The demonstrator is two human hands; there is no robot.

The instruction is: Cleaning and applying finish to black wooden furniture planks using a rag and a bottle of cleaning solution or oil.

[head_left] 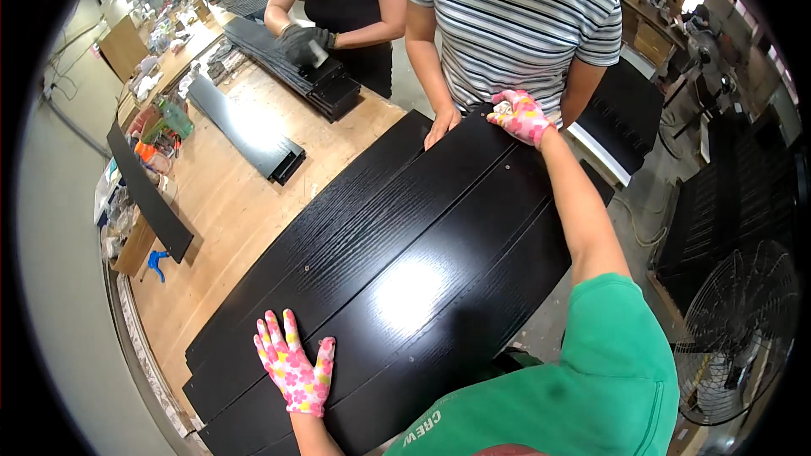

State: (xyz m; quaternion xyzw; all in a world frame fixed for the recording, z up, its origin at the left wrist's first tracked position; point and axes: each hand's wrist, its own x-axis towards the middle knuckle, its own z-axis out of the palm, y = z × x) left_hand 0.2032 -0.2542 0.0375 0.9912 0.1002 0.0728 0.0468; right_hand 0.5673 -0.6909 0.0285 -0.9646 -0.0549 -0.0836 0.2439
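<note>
Black grooved panel (pixel 372 245) fills most of our view, lying flat before us, its long axis running from lower left to upper right. Beneath it and out to its left spreads the pale wooden bench (pixel 232 228); along the panel's other long side, floor shows past the edge, with our body close by. Up the bench, a long stack of dark boards (pixel 274 59) and a shorter pair of boards (pixel 245 131) stand apart from the panel, leaving a strip of wood between. We judge that any shift turns on that axis, since our hands sit at opposite ends of it. Our left hand (pixel 296 371), floral-gloved, rests palm down on the near end, fingers spread, gripping nothing. Our right hand (pixel 521 118) reaches the far end, fingers bent at the edge; how tightly they close we cannot tell. Just left of it, a co-worker's hand (pixel 442 125) meets the same end, limiting room there. Smallest are the round marks (pixel 307 268) dotting the panel's face.
</note>
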